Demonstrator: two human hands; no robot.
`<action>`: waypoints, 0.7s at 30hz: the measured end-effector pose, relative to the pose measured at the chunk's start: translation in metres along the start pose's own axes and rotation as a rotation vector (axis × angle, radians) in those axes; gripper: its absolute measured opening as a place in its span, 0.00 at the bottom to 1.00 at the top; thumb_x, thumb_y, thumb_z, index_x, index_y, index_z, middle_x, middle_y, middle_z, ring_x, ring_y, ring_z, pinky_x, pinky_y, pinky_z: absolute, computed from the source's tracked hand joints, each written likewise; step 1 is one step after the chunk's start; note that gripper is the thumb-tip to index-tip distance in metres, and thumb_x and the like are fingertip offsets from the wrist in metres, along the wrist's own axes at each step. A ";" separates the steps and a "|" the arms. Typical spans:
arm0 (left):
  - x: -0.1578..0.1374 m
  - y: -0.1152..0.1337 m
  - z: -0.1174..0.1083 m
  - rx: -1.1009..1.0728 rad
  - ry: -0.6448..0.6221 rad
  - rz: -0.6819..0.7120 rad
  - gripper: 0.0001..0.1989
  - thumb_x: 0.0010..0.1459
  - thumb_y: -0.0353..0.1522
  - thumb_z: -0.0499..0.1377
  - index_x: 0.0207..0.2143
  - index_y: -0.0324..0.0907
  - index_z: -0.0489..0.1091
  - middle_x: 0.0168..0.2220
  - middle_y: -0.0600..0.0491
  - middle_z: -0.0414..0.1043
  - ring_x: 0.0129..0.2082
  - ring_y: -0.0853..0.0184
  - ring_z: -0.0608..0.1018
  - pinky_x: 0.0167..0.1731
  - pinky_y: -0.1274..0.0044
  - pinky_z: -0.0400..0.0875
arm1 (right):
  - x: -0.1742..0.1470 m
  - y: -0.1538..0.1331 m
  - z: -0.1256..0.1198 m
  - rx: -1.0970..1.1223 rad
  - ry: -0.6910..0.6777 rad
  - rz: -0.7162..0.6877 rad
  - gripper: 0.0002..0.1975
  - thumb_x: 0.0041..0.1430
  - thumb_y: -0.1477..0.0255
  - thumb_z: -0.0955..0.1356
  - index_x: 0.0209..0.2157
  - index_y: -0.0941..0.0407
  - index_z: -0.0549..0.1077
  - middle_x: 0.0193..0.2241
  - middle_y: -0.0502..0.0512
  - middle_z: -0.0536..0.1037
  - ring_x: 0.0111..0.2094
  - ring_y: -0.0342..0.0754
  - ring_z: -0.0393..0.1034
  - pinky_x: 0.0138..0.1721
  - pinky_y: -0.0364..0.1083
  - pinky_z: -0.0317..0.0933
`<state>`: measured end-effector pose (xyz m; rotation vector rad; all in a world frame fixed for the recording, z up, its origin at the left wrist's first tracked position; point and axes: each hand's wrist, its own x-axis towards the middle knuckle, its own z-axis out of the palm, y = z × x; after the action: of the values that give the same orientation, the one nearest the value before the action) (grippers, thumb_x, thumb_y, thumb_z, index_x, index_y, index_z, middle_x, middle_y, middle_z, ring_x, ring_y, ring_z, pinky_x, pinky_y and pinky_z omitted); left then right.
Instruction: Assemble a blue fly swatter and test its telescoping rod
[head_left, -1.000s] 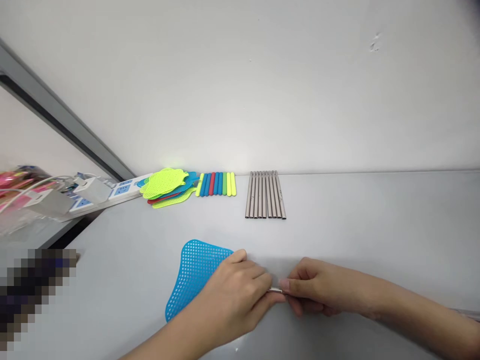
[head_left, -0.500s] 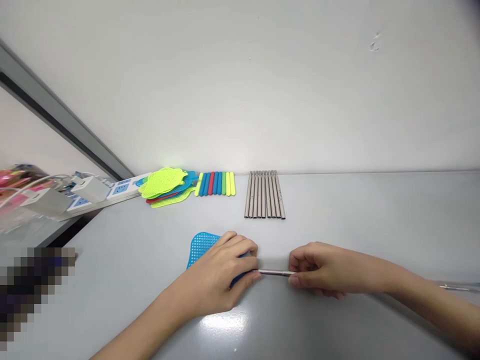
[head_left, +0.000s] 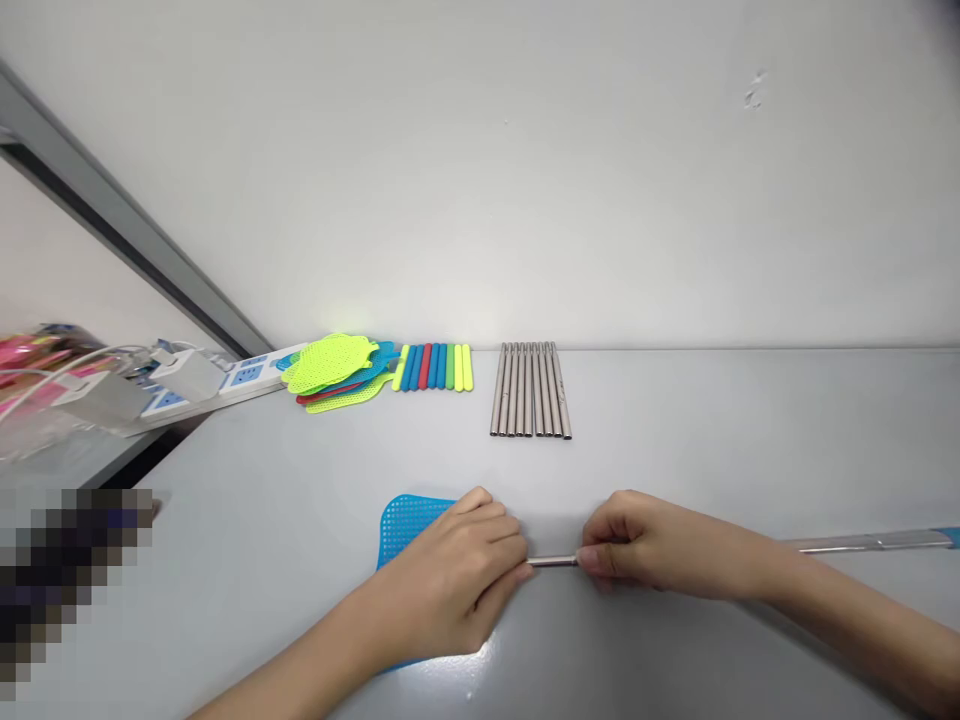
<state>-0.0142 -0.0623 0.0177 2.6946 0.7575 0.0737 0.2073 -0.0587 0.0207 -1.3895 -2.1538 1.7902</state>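
Note:
My left hand is closed over the neck of a blue fly swatter head, whose mesh shows behind the knuckles and a sliver below the wrist. A short stretch of silver telescopic rod runs from these fingers to my right hand. There my thumb and fingers pinch the rod. More rod sections emerge beyond my right forearm, in line with it, and end in a blue handle cut off by the frame edge. The part behind my right hand and wrist is hidden.
Against the wall lie a pile of coloured swatter heads, a row of coloured handles and a row of silver tubes. A power strip with plugged-in chargers sits at the left edge.
Both hands have moved slightly down in view, with the swatter head. On the right, more rod and the blue handle have come into view. The rod between my hands looks a little shorter.

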 end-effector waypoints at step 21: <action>-0.001 0.015 -0.002 0.186 0.141 0.119 0.12 0.57 0.27 0.45 0.21 0.39 0.57 0.20 0.55 0.58 0.22 0.71 0.58 0.28 0.74 0.54 | 0.003 0.001 0.004 0.565 -0.375 0.271 0.15 0.54 0.64 0.61 0.18 0.58 0.61 0.11 0.41 0.47 0.12 0.35 0.35 0.10 0.38 0.30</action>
<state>-0.0079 -0.0743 0.0244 2.9355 0.6728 0.2356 0.2039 -0.0602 0.0167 -1.3153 -1.4095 2.6611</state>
